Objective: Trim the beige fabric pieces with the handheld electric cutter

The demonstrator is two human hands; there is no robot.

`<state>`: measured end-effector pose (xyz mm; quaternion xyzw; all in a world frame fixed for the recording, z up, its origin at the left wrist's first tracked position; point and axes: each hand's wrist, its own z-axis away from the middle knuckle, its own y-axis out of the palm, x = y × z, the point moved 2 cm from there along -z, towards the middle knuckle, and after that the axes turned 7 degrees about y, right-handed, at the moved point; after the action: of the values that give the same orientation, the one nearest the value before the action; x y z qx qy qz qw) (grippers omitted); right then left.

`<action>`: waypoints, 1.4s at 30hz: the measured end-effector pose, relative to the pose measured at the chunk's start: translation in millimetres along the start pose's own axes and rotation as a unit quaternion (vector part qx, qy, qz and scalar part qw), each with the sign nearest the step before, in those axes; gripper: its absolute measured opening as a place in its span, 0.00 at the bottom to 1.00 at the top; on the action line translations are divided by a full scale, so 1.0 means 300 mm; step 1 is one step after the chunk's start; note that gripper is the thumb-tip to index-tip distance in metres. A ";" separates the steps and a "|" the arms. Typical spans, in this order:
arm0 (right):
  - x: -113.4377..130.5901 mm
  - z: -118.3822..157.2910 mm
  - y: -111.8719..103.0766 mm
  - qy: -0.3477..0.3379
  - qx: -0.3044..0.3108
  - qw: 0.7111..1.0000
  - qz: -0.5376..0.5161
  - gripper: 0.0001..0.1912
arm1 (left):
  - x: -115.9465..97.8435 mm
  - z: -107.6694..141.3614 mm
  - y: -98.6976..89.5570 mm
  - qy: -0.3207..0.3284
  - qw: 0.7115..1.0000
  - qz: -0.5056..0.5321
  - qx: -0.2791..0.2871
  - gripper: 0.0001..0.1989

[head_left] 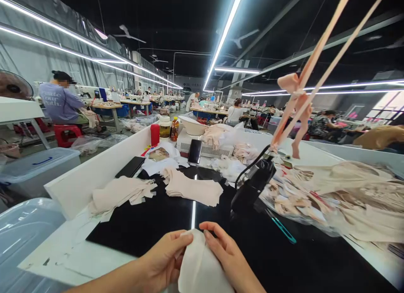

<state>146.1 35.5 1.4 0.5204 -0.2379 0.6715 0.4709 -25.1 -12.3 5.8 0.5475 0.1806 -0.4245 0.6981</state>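
Observation:
A pale cream piece of fabric [199, 263] hangs between my two hands, close to the camera at the bottom centre. My left hand [168, 257] pinches its upper left edge between thumb and fingers. On the other side, my right hand [225, 251] has thumb and fingers closed at the upper right edge. Beyond them, a stack of light pink fabric pieces [192, 188] lies on the glossy black board [139, 225]. Another fabric stack [121, 193] rests to its left, partly over the board's edge.
A black device [254, 188], tied with peach straps [299, 87], stands right of centre. Teal-handled tweezers [282, 228] lie beside it. Heaped beige garments [356, 192] cover the right side. A phone [195, 151] leans at the back near a bottle [174, 129]. Co-workers sit farther off.

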 end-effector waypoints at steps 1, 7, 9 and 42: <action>-0.005 -0.019 0.001 -0.005 0.009 1.000 0.005 0.34 | -0.013 -0.011 -0.005 0.005 1.000 -0.016 -0.014 0.26; 0.086 -0.138 -0.021 -0.069 0.020 0.986 0.153 0.34 | -0.205 -0.117 -0.048 0.110 0.975 -0.180 -0.073 0.35; 0.154 -0.184 -0.044 -0.122 -0.023 0.962 0.244 0.29 | -0.296 -0.166 -0.064 0.149 0.963 -0.209 -0.087 0.34; 0.360 -0.200 -0.050 -0.361 -0.138 0.866 0.317 0.14 | -0.565 -0.398 -0.194 0.361 0.544 -0.750 -0.107 0.13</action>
<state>129.3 132.2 77.8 0.5529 -0.6333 0.5103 0.1811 -143.0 162.1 51.8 0.2415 0.8061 -0.5374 0.0552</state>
